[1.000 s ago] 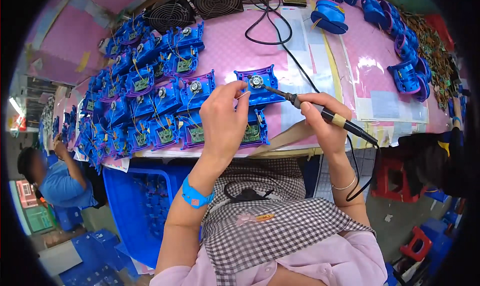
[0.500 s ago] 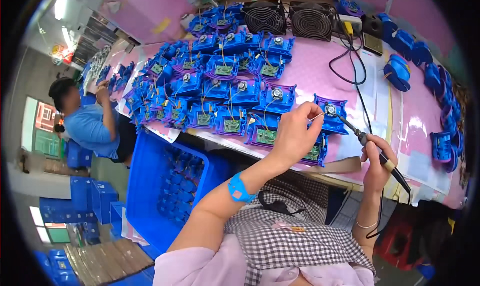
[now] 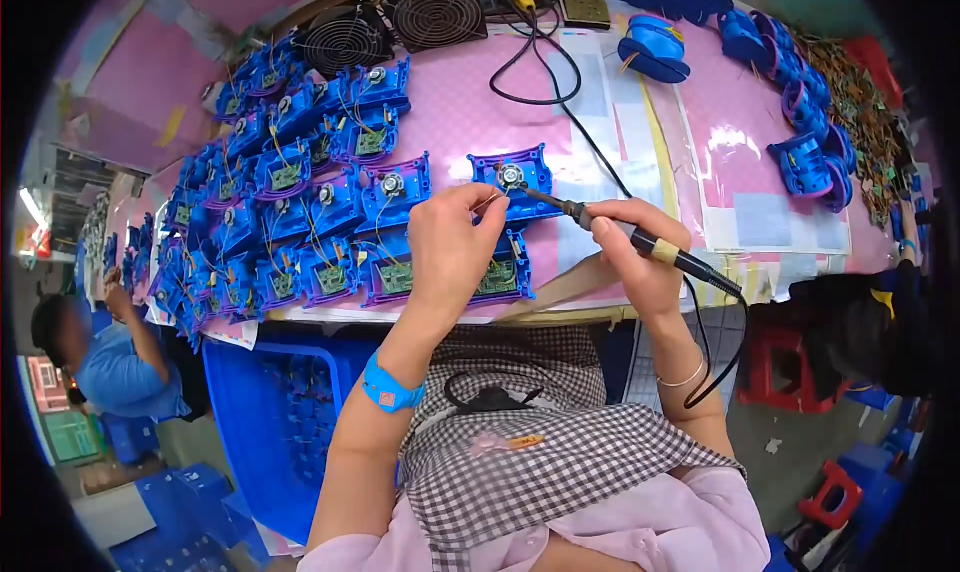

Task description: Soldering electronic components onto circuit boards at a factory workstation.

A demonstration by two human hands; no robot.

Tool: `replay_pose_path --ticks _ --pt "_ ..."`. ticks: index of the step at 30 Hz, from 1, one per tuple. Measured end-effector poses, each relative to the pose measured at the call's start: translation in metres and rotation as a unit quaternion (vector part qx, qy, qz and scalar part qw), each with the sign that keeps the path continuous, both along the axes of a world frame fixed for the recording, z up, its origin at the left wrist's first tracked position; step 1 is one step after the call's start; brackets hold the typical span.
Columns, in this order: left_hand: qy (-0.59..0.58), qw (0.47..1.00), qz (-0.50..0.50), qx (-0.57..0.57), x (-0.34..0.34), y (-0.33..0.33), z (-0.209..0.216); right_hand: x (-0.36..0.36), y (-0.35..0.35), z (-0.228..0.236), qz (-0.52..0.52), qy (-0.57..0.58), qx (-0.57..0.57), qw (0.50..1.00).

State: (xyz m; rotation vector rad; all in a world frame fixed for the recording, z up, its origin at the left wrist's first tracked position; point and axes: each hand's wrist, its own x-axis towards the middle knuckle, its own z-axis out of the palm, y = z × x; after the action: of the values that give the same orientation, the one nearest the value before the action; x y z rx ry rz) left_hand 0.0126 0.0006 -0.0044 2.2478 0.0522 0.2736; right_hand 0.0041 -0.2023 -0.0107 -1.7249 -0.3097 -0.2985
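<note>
A soldering iron (image 3: 690, 264) with a black and cream handle is gripped like a pen in my right hand (image 3: 640, 257). Its tip reaches the edge of a round silver speaker (image 3: 512, 176) in a blue plastic housing (image 3: 540, 208). From the other side my left hand (image 3: 450, 247) pinches a thin wire (image 3: 488, 204) close to the speaker; the fingers partly hide its ends. Below that hand lies another blue housing part with green circuit boards (image 3: 495, 278). I cannot tell whether the tip touches the wire.
Rows of blue housings (image 3: 285, 177) with boards and speakers cover the left of the table. Two black fans (image 3: 437, 14) stand at the back. The iron's black cable (image 3: 595, 147) crosses the table. Rounded blue parts (image 3: 803, 167) lie right. A blue bin (image 3: 225, 412) stands lower left; a person (image 3: 125, 367) works beyond.
The view has swung to the right, so the table appears shifted left. Both hands stay at the same speaker, with the wire and the iron still held.
</note>
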Motion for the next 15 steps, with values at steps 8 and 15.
replay_pose_path --ticks 8,15 --pt "-0.021 0.999 -0.002 0.029 -0.0007 -0.0014 -0.0047 0.0023 0.0040 0.0006 0.012 -0.001 -0.008 1.000" --pt "-0.025 0.999 -0.005 0.029 -0.0004 -0.0018 -0.0028 0.0039 0.0036 0.0000 0.018 -0.009 -0.009 1.000"
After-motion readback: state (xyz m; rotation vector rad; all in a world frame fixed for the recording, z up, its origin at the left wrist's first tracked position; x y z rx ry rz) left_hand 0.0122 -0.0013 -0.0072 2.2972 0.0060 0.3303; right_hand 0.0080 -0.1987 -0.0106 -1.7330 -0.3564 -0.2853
